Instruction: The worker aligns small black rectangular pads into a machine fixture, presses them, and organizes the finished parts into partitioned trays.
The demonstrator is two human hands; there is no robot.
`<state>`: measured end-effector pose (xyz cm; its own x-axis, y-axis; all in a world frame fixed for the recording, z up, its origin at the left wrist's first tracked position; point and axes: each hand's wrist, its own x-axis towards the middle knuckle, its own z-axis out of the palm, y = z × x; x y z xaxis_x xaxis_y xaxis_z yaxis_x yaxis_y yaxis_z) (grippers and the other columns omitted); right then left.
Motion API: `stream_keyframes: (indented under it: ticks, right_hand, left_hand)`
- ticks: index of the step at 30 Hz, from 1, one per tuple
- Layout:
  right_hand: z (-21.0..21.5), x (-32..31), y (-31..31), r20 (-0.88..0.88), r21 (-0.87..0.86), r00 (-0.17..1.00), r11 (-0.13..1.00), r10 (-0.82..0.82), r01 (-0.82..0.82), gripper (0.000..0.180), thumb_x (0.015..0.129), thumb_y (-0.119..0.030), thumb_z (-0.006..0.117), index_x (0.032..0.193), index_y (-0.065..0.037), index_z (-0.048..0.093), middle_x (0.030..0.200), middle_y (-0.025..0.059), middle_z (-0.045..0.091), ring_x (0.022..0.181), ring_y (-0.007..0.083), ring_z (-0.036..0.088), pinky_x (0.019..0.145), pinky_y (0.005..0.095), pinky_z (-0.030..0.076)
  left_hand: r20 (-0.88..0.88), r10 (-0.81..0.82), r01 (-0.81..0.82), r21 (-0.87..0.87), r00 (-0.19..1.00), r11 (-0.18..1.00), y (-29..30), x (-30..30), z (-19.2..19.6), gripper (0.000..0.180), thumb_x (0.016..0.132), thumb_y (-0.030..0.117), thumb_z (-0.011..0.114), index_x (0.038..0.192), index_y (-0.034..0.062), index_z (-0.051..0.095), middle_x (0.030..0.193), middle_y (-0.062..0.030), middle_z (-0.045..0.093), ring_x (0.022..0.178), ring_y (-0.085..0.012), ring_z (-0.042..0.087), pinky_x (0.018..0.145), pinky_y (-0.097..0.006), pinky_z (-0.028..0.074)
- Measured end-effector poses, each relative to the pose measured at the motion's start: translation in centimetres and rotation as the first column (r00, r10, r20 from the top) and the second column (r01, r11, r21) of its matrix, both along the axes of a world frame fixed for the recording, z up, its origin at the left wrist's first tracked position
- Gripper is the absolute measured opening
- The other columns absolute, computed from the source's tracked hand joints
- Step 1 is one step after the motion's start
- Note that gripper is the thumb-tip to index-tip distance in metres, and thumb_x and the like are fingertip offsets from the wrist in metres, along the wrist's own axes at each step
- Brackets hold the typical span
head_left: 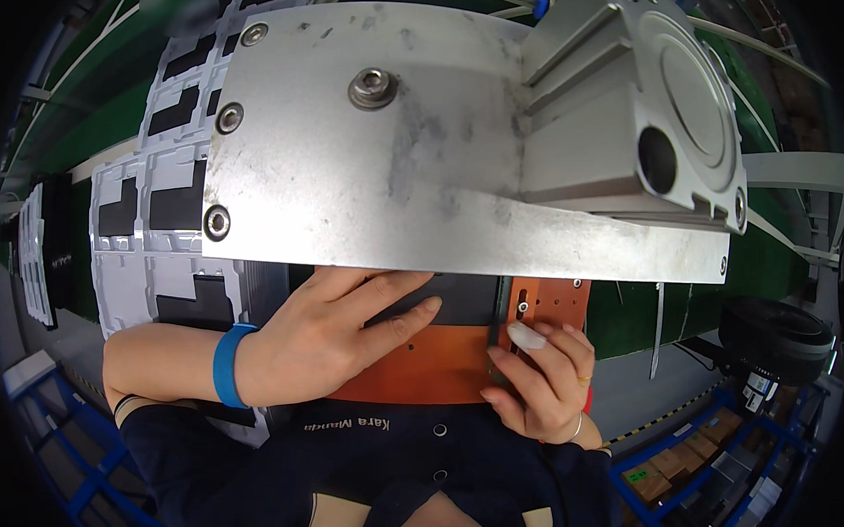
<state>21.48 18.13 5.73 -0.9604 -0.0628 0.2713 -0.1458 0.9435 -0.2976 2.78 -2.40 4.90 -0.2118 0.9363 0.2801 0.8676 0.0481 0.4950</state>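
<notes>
Left hand point(331, 339) lies flat, fingers spread, pinning a dark panel point(458, 300) onto the orange fixture plate point(428, 366) while right hand point(534, 379), fingers curled, steadies its edge beneath the metal press plate point(369, 187).

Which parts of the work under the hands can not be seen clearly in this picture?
- Head view: the metal plate of the press covers the far part of the orange fixture and the dark flat part.
- The left hand lies over that dark part and hides its near edge.
- The right hand curls at the fixture's edge; whether its grip holds anything cannot be told.
- The stacked trays at left bend and blur toward the rim.
</notes>
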Motion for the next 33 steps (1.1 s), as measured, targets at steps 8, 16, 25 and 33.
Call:
stream_keyframes:
  ticks: [8, 16, 25, 33]
  right_hand:
    - [-0.7, 0.6, 0.1, -0.158, -0.117, 0.983, 0.991, -0.089, 0.071, 0.029, 0.075, -0.037, 0.078, 0.087, -0.012, 0.071, 0.102, 0.0045, 0.068, 0.099, 0.0246, 0.059, 0.094, 0.0402, 0.043]
    - [-0.9, 0.3, 0.6, -0.216, -0.088, 0.974, 0.995, -0.065, 0.047, 0.027, 0.076, -0.034, 0.078, 0.086, -0.011, 0.067, 0.104, 0.0052, 0.068, 0.097, 0.0235, 0.059, 0.095, 0.0403, 0.042]
    - [0.1, -1.1, -0.2, 0.122, 0.148, 0.992, 0.988, 0.022, -0.04, 0.035, 0.078, -0.048, 0.07, 0.093, -0.017, 0.066, 0.138, -0.0003, 0.057, 0.128, 0.0232, 0.048, 0.115, 0.0502, 0.017]
    - [-0.1, -0.8, -0.3, 0.122, 0.187, 0.992, 0.982, 0.016, -0.039, 0.035, 0.078, -0.05, 0.07, 0.089, -0.018, 0.064, 0.139, -0.0004, 0.056, 0.127, 0.0217, 0.048, 0.116, 0.0512, 0.015]
  left_hand:
    - [0.046, 0.006, -0.006, -0.017, 0.999, 1.0, 0.1, 0.0, 0.3, 0.039, 0.074, 0.01, 0.065, 0.111, 0.0019, 0.07, 0.126, -0.0163, 0.059, 0.11, -0.0269, 0.057, 0.092, -0.035, 0.049]
    - [0.043, -0.007, 0.006, 0.039, 0.999, 0.999, 0.6, -0.9, 0.4, 0.041, 0.069, 0.01, 0.064, 0.107, -0.0012, 0.07, 0.124, -0.018, 0.059, 0.106, -0.0288, 0.057, 0.092, -0.038, 0.049]
    - [0.035, 0.006, -0.007, 0.045, 0.999, 0.999, 0.8, -0.7, 0.2, 0.04, 0.068, 0.01, 0.063, 0.106, -0.001, 0.071, 0.123, -0.0185, 0.06, 0.109, -0.0294, 0.056, 0.094, -0.037, 0.049]
    - [0.03, -0.002, 0.001, 0.052, 1.0, 0.999, 0.8, -0.6, 0.2, 0.04, 0.068, 0.01, 0.063, 0.106, -0.0012, 0.07, 0.125, -0.0185, 0.059, 0.111, -0.0296, 0.056, 0.094, -0.036, 0.049]
